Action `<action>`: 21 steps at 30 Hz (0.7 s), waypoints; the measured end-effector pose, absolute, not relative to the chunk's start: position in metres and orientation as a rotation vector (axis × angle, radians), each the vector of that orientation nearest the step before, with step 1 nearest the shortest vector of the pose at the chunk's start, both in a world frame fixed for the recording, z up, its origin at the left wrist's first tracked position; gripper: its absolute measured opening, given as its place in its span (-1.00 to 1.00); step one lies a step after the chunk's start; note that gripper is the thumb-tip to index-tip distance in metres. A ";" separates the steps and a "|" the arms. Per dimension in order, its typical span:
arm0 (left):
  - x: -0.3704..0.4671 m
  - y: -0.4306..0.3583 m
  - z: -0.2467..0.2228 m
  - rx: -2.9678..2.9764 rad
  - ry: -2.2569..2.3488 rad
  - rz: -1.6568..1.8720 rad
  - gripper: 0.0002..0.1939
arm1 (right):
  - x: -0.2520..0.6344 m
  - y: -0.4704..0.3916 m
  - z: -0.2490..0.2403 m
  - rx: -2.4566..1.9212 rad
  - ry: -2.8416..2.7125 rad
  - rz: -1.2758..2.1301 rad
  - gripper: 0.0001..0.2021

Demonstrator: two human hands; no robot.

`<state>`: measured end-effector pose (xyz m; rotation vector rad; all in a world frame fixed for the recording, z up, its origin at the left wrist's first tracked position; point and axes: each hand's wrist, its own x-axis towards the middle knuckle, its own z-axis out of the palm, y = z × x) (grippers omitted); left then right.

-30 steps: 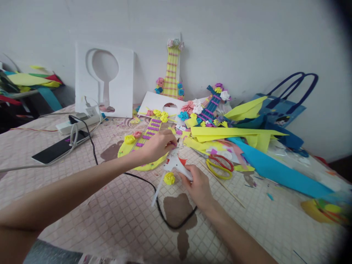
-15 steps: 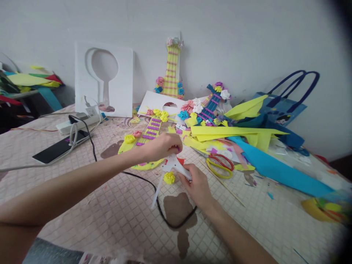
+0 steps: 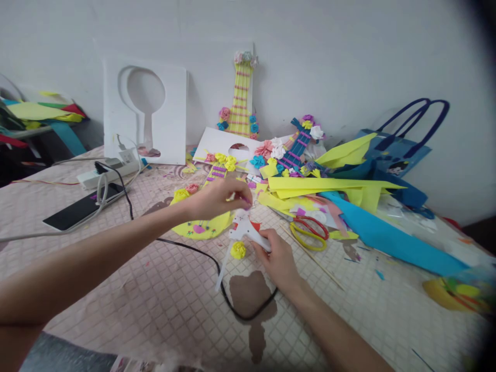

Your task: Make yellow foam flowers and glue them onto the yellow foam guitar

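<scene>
My right hand (image 3: 278, 261) is wrapped round the handle of a white glue gun (image 3: 242, 227), and a clear glue stick (image 3: 223, 268) juts from its back end. Just above the gun's tip, my left hand (image 3: 223, 197) has its fingers pinched together. A bit of purple shows at those fingertips, too small to name. Under the left hand and wrist lies a yellow paper guitar (image 3: 207, 226) with purple strips and paper flowers, partly covered. A yellow crepe-paper flower (image 3: 238, 250) rests on the table beside the gun.
Scissors (image 3: 310, 235) and a wooden stick (image 3: 318, 263) lie to the right, near yellow sheets (image 3: 329, 186) and a blue sheet (image 3: 399, 240). A black cord (image 3: 194, 249) loops across the table (image 3: 155, 310). A power strip (image 3: 110, 173) and a phone (image 3: 83, 209) are at the left.
My left hand has lifted a little and shifted slightly left, uncovering the gun's tip and more of the guitar's lower body. My right hand and the glue gun have stayed almost still.
</scene>
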<state>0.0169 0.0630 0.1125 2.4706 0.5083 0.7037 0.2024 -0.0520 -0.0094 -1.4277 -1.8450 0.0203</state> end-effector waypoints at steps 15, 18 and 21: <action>-0.063 0.124 0.049 1.294 1.049 1.073 -0.83 | 0.204 -0.050 -0.008 -1.463 -1.760 0.062 -0.87; -0.082 0.134 0.037 1.298 1.145 1.098 -0.79 | 0.205 -0.050 -0.008 -1.488 -1.732 0.074 -0.87; -0.103 0.150 0.028 1.312 1.332 1.181 -0.76 | 0.204 -0.050 -0.008 -1.488 -1.728 0.102 -0.88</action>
